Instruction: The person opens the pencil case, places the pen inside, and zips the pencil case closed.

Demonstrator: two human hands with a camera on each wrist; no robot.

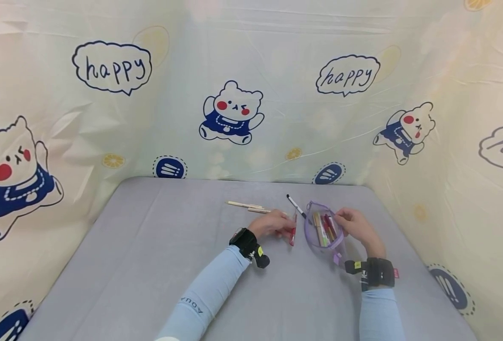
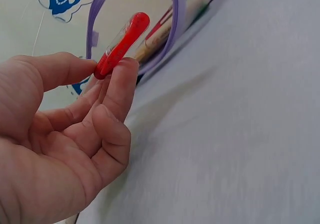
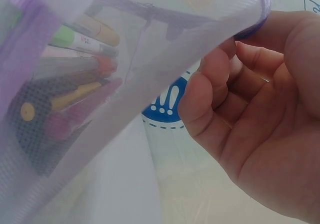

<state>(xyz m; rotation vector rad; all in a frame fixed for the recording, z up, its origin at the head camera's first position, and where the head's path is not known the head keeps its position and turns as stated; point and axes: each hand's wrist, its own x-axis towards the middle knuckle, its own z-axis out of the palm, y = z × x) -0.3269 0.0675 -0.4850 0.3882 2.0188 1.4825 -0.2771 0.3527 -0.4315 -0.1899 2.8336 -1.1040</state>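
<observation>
Between the thumb and fingertips of my left hand (image 1: 273, 224) a red pen (image 1: 293, 232) is pinched, its rounded red end up in the left wrist view (image 2: 125, 41). Just right of it stands a see-through purple mesh pencil case (image 1: 311, 239), its mouth open, with several pens and markers (image 1: 325, 228) inside. My right hand (image 1: 358, 228) pinches the case's rim at its right side. Through the mesh in the right wrist view, the pens (image 3: 80, 91) lie side by side, a green one among them; the right hand's thumb and fingertips meet at the purple edge (image 3: 252, 31).
A black-and-white pen (image 1: 295, 204) lies behind the case, its near end by the case's left side. Two light wooden-coloured pens (image 1: 245, 205) lie beyond my left hand. The grey tabletop (image 1: 170, 246) meets a printed cloth backdrop (image 1: 277, 156) at its far edge.
</observation>
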